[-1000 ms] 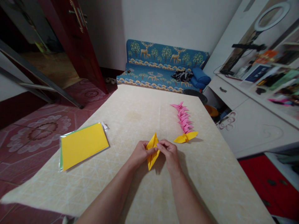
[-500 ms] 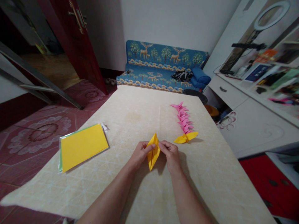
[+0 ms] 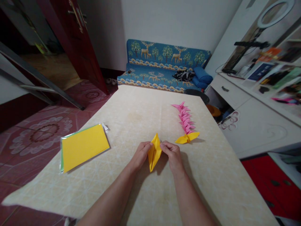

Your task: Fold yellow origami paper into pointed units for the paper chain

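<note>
A folded yellow origami paper (image 3: 154,155), shaped like a long diamond with a slit down its lower half, is held above the table between both hands. My left hand (image 3: 141,153) pinches its left corner, thumb on the front face. Opposite, my right hand (image 3: 172,153) grips the right corner between thumb and fingers. Just right of that hand lies a finished yellow paper crane (image 3: 187,138) with its wings spread. Behind it runs a row of several pink paper cranes (image 3: 185,117), set close against one another.
A packet of yellow and green paper sheets (image 3: 85,147) in clear plastic lies on the left of the cloth-covered table (image 3: 131,103). Beyond the table stands a blue patterned sofa (image 3: 150,73). A white cabinet (image 3: 263,125) flanks the right side, a red door (image 3: 82,47) the left.
My left thumb has drawn back from the middle of the yellow paper to its left edge. Both hands still hold the paper in nearly the same place.
</note>
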Motion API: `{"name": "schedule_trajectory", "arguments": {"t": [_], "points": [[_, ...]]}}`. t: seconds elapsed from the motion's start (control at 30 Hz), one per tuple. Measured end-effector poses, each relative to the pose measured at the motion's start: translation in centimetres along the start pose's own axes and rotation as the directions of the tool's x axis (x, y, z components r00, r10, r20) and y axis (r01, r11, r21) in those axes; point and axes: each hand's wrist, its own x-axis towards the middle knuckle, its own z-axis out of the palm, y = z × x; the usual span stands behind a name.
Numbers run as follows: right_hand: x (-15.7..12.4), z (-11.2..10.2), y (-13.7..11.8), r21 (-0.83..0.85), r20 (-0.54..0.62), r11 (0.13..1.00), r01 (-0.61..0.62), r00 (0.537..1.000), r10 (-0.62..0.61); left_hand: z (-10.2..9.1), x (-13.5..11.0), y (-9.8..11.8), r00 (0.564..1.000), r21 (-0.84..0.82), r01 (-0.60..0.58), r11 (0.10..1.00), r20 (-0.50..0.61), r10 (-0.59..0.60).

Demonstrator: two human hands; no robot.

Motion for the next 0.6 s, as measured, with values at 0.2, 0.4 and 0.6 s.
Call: {"name": "schedule_trajectory", "arguments": {"t": [0.2, 0.4, 0.6], "points": [[0.1, -0.3, -0.6, -0.001, 0.068, 0.998, -0.058, 0.996, 0.058, 0.0, -0.1, 0.2, 1.000, 0.026, 0.000, 1.000, 0.025, -0.001], [0.2, -0.2, -0.1, -0.013, 0.003, 0.999, -0.045, 0.999, 0.045, -0.1, -0.1, 0.1, 0.999, 0.087, 0.002, 0.996, 0.051, -0.007], [0.3, 0.2, 0.5, -0.066, -0.105, 0.998, -0.008, 0.994, 0.001, -0.2, 0.0, -0.1, 0.998, 0.142, 0.013, 0.990, 0.054, -0.021]]}}
